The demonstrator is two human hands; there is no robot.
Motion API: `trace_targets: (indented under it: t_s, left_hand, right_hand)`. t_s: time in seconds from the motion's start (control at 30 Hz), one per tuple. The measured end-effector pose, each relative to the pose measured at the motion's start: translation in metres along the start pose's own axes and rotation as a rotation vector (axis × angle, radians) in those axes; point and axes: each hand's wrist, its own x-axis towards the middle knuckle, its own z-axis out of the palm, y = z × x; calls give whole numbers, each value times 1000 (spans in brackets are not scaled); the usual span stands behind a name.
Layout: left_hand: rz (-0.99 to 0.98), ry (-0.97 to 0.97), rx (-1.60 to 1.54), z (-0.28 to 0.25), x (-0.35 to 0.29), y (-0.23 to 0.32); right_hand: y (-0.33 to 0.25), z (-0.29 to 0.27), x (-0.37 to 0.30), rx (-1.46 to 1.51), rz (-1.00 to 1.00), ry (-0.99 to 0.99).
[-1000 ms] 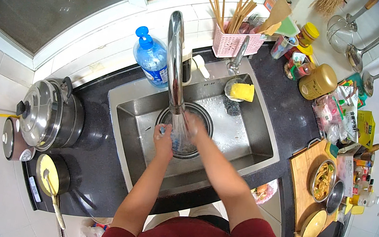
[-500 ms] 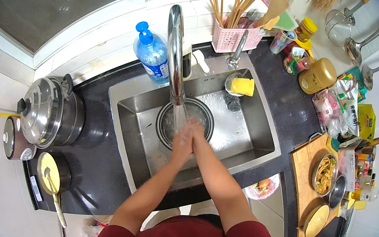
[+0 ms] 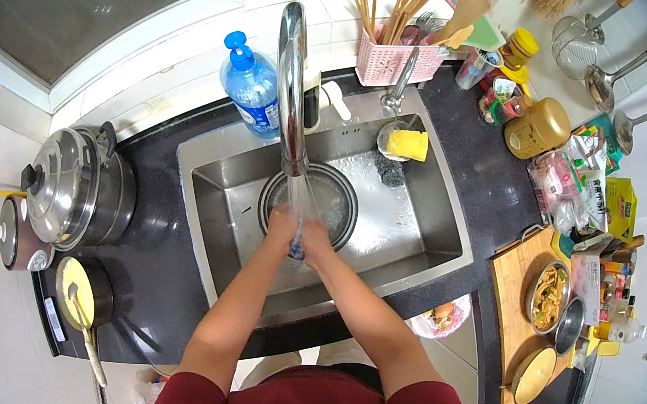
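Observation:
Water [image 3: 301, 192] runs from the curved chrome faucet [image 3: 290, 70] into the steel sink [image 3: 410, 241]. My left hand [image 3: 282, 225] and my right hand [image 3: 314, 239] are side by side under the stream, a small gap between them. Their fingers are blurred by the water, and I cannot make out anything held. Just beyond and beneath them is a round, dark-rimmed thing [image 3: 340, 181] on the sink bottom; whether it is a pan or a drain fitting is unclear. A yellow sponge [image 3: 408, 144] rests in a small dish at the sink's far right corner, above a dark scouring pad [image 3: 389, 172].
Behind the sink stand a blue pump bottle [image 3: 252, 89] and a pink basket [image 3: 400, 66] of chopsticks and utensils. A steamer pot [image 3: 93, 187] and a saucepan [image 3: 99, 295] are on the left. To the right lies a cutting board [image 3: 510, 295] with bowls.
My hands were pressed together and rubbing under the water; now they have come apart and moved a little nearer to me. The view has shifted slightly.

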Motion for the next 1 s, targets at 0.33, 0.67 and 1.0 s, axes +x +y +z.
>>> trace_targets:
  t_s: [0.33, 0.67, 1.0]
  left_hand:
    - [43, -25, 91, 13, -6, 18]
    - [208, 55, 239, -10, 10, 1]
    - [858, 276, 727, 22, -16, -25]
  right_hand:
    - [2, -5, 25, -144, 94, 145]
    - [-20, -38, 33, 315, 342, -128]
    - [-20, -46, 40, 457, 240, -8]
